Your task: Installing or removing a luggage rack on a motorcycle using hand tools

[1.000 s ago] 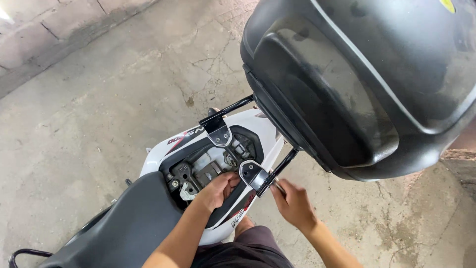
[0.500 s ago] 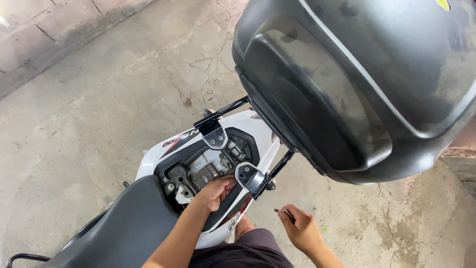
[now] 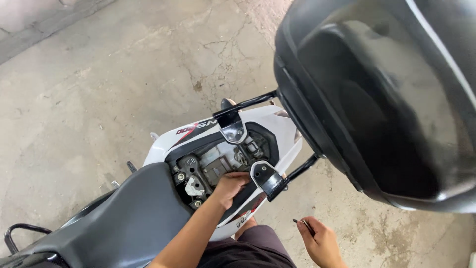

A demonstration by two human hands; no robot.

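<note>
L hand (image 3: 229, 186) fingers curled in open tail bay (image 3: 218, 161) by bracket (image 3: 267, 178) | R hand (image 3: 320, 240) pinching thin tool (image 3: 303, 224) off-bike | risk: loose pinch, tool drops to concrete floor (image 3: 99, 89); top box (image 3: 386, 99) overhang bumps head

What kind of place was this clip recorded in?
Probably a garage, parking bay or paved yard used for vehicle repair. The ground is bare, cracked concrete floor; a motorcycle stands with its rear seat off and its inner parts exposed, a large black top box mounted behind.
</note>
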